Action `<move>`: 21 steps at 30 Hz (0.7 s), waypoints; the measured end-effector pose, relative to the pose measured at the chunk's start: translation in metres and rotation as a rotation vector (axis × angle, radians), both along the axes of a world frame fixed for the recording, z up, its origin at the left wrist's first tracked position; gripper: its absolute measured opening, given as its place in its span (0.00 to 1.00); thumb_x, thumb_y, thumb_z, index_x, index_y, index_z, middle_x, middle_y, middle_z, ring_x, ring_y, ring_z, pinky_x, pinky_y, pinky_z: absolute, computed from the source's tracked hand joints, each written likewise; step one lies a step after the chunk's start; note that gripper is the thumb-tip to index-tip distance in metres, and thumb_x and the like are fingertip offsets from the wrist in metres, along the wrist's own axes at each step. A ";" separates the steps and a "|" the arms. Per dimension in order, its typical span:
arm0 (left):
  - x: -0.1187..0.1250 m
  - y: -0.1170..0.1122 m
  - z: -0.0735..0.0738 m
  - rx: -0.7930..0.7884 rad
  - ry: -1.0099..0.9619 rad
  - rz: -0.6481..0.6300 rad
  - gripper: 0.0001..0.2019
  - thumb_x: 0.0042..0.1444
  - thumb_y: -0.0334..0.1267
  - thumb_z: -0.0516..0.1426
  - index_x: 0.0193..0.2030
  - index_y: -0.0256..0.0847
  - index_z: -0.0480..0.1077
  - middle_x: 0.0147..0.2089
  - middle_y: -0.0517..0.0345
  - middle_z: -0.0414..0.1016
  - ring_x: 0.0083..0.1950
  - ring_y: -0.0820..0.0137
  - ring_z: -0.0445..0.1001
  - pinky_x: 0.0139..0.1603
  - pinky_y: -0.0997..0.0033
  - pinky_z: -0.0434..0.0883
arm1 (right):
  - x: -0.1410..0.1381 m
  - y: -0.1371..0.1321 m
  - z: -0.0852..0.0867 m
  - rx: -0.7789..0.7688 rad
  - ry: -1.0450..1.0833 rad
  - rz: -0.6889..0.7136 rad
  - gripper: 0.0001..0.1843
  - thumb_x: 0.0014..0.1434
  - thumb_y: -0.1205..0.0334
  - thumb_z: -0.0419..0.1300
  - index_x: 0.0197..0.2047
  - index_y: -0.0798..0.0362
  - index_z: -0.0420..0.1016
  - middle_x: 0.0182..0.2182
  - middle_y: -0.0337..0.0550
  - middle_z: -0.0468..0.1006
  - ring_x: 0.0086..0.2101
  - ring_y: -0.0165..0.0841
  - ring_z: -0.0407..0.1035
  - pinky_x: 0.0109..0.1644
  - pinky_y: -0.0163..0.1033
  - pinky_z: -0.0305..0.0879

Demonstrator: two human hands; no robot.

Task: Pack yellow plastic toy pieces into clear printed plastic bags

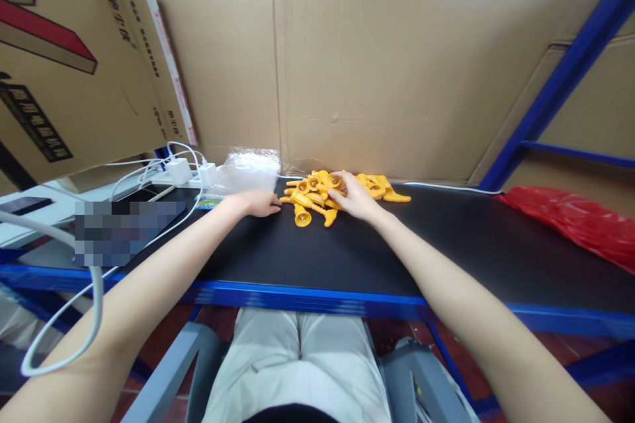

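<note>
A loose pile of glossy yellow plastic pieces [316, 200] lies on the black tabletop; several have flared, bell-like ends and thin stems, like toy horns. At the pile's left edge is my left hand [262, 203], palm down, fingers bent and slightly apart, the tips beside a thin yellow end. My right hand [358, 199] reaches over the right part of the pile. Its thumb and fingers are apart and rest on or among the pieces, hiding some of them. One bell-ended piece [302, 215] lies at the front of the pile, its opening facing me.
Clear plastic wrap [251, 168] is behind my left hand. White chargers [179, 172] and cables run along the left, near a blurred dark flat object [129, 228]. A cardboard panel [397, 79] walls the back. A red plastic bag [570, 218] lies right; a blue frame [317, 297] edges the table.
</note>
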State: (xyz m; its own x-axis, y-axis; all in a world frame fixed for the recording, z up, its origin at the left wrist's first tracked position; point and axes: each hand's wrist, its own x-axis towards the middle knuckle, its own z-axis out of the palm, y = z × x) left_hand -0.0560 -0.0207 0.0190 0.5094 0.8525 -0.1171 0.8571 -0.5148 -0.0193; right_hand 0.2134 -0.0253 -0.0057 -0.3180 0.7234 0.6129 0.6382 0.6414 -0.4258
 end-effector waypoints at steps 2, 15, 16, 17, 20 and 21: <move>-0.003 0.002 -0.004 0.045 0.014 0.064 0.17 0.54 0.42 0.48 0.47 0.44 0.71 0.50 0.52 0.73 0.48 0.62 0.71 0.50 0.67 0.65 | -0.001 0.001 0.000 -0.022 0.065 -0.012 0.20 0.55 0.55 0.53 0.50 0.54 0.63 0.48 0.51 0.67 0.37 0.34 0.67 0.46 0.46 0.64; 0.014 0.001 0.021 -0.014 0.085 0.217 0.15 0.52 0.40 0.52 0.44 0.41 0.73 0.49 0.49 0.73 0.48 0.59 0.71 0.50 0.63 0.65 | -0.006 0.007 0.003 -0.212 0.636 -0.103 0.14 0.48 0.49 0.58 0.29 0.52 0.65 0.31 0.40 0.70 0.33 0.31 0.67 0.37 0.41 0.68; 0.018 0.001 0.026 0.018 0.074 0.218 0.17 0.52 0.40 0.51 0.47 0.42 0.71 0.51 0.50 0.72 0.50 0.59 0.70 0.50 0.63 0.64 | -0.007 0.005 0.005 -0.251 0.703 -0.100 0.15 0.47 0.49 0.59 0.28 0.52 0.65 0.30 0.39 0.70 0.31 0.30 0.67 0.34 0.39 0.68; 0.022 0.000 0.031 0.077 0.057 0.230 0.19 0.53 0.41 0.50 0.51 0.43 0.69 0.53 0.50 0.70 0.51 0.59 0.70 0.51 0.63 0.64 | -0.007 0.004 0.008 -0.283 0.761 -0.096 0.15 0.46 0.49 0.59 0.28 0.52 0.64 0.29 0.39 0.69 0.29 0.29 0.67 0.32 0.38 0.68; 0.038 -0.008 0.043 0.319 -0.082 0.189 0.26 0.55 0.40 0.49 0.61 0.45 0.56 0.60 0.49 0.63 0.55 0.60 0.67 0.51 0.64 0.64 | -0.006 0.004 0.011 -0.270 0.840 -0.074 0.14 0.45 0.52 0.60 0.28 0.52 0.62 0.32 0.39 0.70 0.25 0.27 0.66 0.29 0.36 0.67; 0.045 -0.011 0.045 0.405 -0.148 0.157 0.28 0.56 0.40 0.49 0.64 0.45 0.51 0.63 0.48 0.57 0.56 0.59 0.66 0.52 0.63 0.64 | -0.005 0.005 0.012 -0.226 0.831 -0.062 0.13 0.45 0.53 0.60 0.28 0.52 0.62 0.33 0.40 0.70 0.26 0.27 0.66 0.30 0.37 0.67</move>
State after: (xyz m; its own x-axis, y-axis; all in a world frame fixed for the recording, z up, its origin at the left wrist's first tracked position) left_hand -0.0115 -0.0322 0.0643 0.3562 0.8831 0.3054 0.9330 -0.3542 -0.0638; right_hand 0.2082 -0.0199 0.0060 0.2141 0.8570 0.4687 0.0942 0.4594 -0.8832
